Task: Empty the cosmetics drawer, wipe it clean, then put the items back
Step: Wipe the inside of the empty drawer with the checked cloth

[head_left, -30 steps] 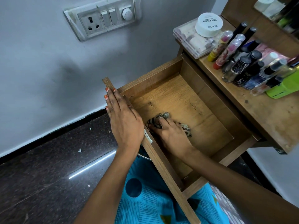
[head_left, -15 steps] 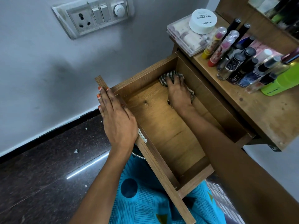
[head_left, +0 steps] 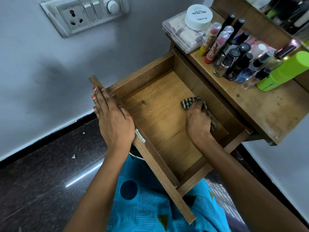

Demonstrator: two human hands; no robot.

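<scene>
Our L hand (head_left: 115, 121) lies flat on drawer (head_left: 142, 76) front; R hand (head_left: 198, 122) grips cloth (head_left: 189, 102) on its floor, near right wall. Drawer's pulled far out: if we scrub hard, it may drop off.

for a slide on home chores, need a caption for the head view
Right hand holds a checked cloth on the floor of the empty drawer; left hand rests flat on its front panel.

The wooden table (head_left: 260, 114) stands at the right. Along its far side sit a clear plastic box (head_left: 177, 39), a tight cluster of small bottles and tubes (head_left: 234, 61), and a lime-green bottle (head_left: 284, 71) at the right end.
</scene>
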